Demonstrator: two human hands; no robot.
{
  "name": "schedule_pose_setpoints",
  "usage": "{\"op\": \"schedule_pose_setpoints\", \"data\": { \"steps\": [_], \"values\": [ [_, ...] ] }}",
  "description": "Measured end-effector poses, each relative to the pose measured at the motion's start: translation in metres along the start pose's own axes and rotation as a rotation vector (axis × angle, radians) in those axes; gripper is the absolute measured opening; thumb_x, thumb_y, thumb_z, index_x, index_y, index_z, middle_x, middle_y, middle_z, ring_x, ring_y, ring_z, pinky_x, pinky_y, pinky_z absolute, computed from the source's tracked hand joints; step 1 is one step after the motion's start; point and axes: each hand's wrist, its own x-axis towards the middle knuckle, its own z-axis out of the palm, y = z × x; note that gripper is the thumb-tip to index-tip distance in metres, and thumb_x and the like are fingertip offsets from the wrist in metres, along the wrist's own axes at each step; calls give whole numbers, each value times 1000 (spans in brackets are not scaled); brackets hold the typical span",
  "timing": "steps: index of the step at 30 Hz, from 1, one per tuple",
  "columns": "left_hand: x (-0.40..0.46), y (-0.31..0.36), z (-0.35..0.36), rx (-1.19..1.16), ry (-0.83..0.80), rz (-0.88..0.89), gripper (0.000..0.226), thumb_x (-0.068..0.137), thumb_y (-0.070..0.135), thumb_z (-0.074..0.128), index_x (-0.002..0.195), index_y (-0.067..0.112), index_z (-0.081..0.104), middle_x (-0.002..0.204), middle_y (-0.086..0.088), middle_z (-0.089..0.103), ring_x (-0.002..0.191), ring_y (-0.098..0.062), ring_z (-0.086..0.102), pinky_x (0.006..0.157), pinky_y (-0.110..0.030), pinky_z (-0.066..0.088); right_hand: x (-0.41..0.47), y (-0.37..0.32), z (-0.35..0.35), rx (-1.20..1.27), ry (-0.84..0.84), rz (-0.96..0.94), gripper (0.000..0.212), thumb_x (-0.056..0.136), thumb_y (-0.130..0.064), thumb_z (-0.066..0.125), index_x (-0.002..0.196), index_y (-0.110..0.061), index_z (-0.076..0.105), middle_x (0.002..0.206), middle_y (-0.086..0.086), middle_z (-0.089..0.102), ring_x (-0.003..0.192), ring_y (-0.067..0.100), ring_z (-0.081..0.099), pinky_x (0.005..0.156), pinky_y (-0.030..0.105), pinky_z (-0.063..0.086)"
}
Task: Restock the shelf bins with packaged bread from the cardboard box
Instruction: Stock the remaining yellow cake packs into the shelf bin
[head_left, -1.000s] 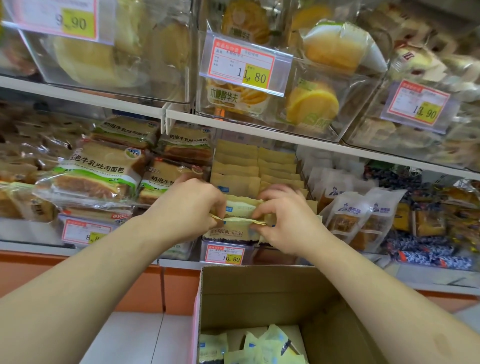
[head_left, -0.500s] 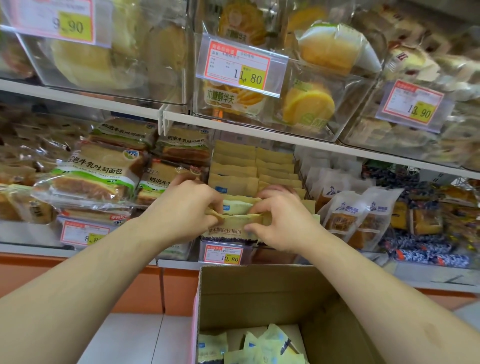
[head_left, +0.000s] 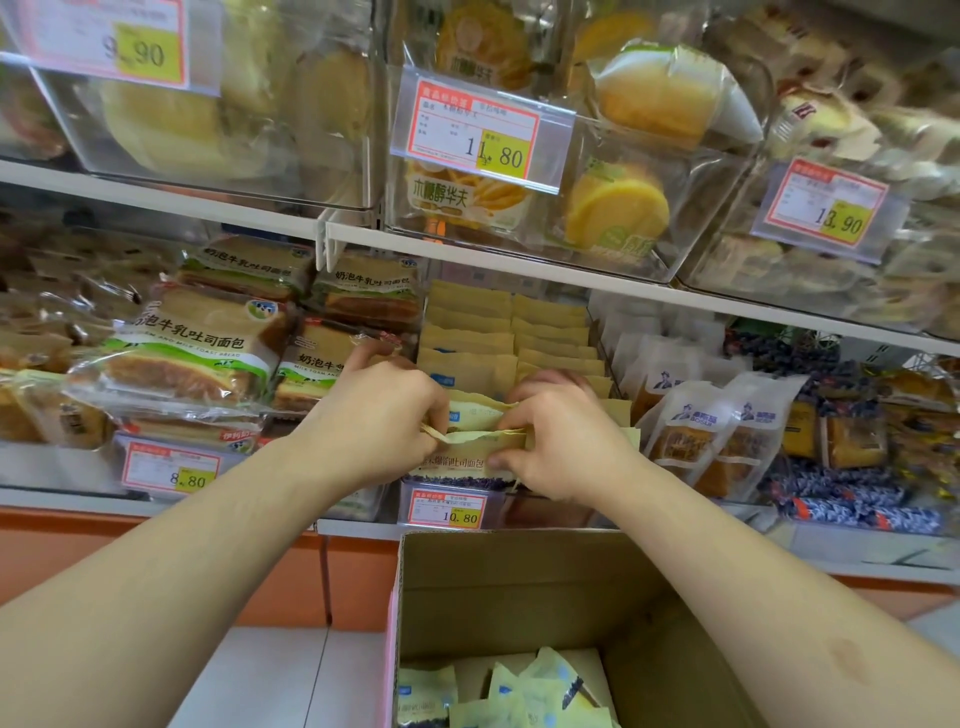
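At the front of the clear shelf bin (head_left: 452, 501), both hands pinch a pale-yellow packaged bread (head_left: 470, 449).
Left hand (head_left: 382, 415) and right hand (head_left: 563, 434) clamp its top edge (row behind looks packed); forcing could crumple it, or topple it into the brown cardboard box (head_left: 519, 587).

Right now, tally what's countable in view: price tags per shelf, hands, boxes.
Upper-shelf price tags: 3
Lower-shelf price tags: 2
Hands: 2
Cardboard box: 1
Total: 8
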Motion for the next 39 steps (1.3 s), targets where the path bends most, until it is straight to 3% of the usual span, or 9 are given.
{"op": "schedule_pose_setpoints", "data": {
  "steps": [5,9,12,16,21,26,31,35,39],
  "values": [
    [-1,-2,-2,0,-18,4,30,81,54,74,107,38,73,113,14,69,122,-12,56,121,-41,13,1,0,-1,-28,-19,-24,37,87,-55,76,117,-32,78,126,-10,65,134,19,44,124,41,19],
    [-2,0,-8,-76,29,24,31,83,49,76,110,36,68,122,17,65,121,-13,56,109,-40,36,1,7,-8,148,69,18,32,83,-49,83,111,-36,73,118,-8,65,118,20,56,109,43,47],
    [-3,0,-8,-124,97,-18,25,85,47,75,105,33,68,110,13,68,109,-17,62,100,-39,44,-8,15,-18,263,120,83,53,84,-48,84,131,-37,60,138,-9,59,131,14,51,115,37,42],
    [-1,6,-2,-96,162,-72,15,86,40,73,95,30,65,101,11,69,103,-19,62,107,-40,34,-26,30,-22,215,80,153,78,84,-46,85,151,-33,47,147,-10,55,136,11,49,116,33,41],
    [5,14,2,-51,194,-142,17,85,38,74,95,27,64,99,4,70,104,-24,62,105,-42,37,-41,38,-14,79,94,156,68,90,-48,78,148,-27,49,145,-7,56,137,18,49,117,38,41],
    [8,30,-1,-47,151,-63,55,85,37,74,134,25,54,120,-1,70,117,-29,61,111,-47,36,-47,33,-8,81,126,146,73,91,-44,78,153,-26,44,153,-6,51,144,17,41,123,38,34],
    [11,30,2,-63,138,-83,41,91,48,70,126,26,66,118,-1,73,115,-29,63,110,-45,38,-69,32,-5,135,176,150,73,94,-42,75,156,-27,39,158,-11,41,151,10,30,125,33,28],
    [20,36,-1,-123,167,-172,26,96,41,62,116,26,72,108,-6,75,105,-32,66,101,-44,46,-103,32,-1,151,236,109,61,95,-38,73,148,-25,48,150,-13,45,144,5,35,121,29,33],
    [17,45,-2,-108,160,-136,28,96,36,63,120,23,69,114,-9,74,108,-34,65,100,-46,47,-141,30,11,161,222,61,48,95,-32,72,139,-23,57,141,-13,51,138,4,41,118,22,32]
  ]
}}
